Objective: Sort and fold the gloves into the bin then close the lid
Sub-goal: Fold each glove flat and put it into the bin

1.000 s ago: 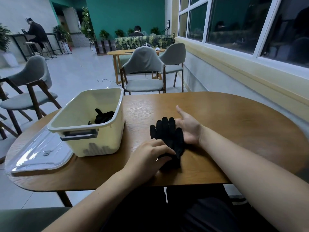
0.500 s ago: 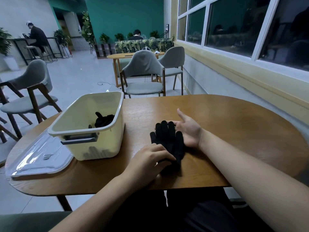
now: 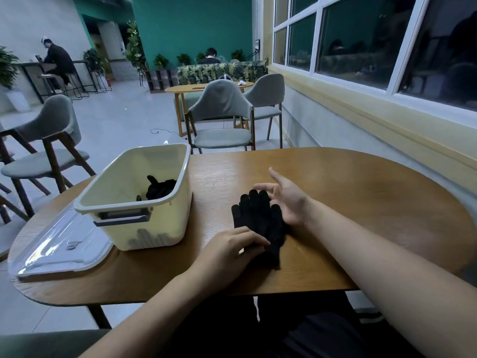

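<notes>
Head view: the black glove lies flat on the table, right of the bin. The left hand presses its cuff end, fingers curled, gripping nothing. The right hand is open beside the glove's fingertips, holding nothing. Risk: releasing the cuff during folding may let the glove slide or bunch.

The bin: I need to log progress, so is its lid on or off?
Off. The cream bin stands open with black gloves inside; the clear lid lies flat beside it.

Glove right of bin; lid apparently left.
</notes>
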